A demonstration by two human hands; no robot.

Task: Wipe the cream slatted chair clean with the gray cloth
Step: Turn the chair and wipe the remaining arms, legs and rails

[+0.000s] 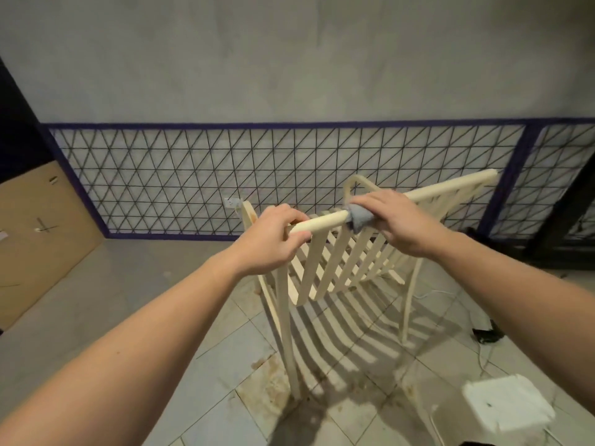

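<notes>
Lattice panel [257, 175], cardboard sheet [38, 233], white foam block [508, 403] on tiled floor [225, 365]

Left hand [273, 236] grips top rail [325, 222] of cream slatted chair [341, 262] at its end. Right hand [396, 220] just beside that grip, wrapping gray cloth [359, 218] round same rail. White block [508, 403] on floor below.

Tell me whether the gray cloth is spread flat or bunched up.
Bunched up. The gray cloth is wadded around the chair's top rail, gripped by the right hand; only a small crumpled lump shows.
</notes>
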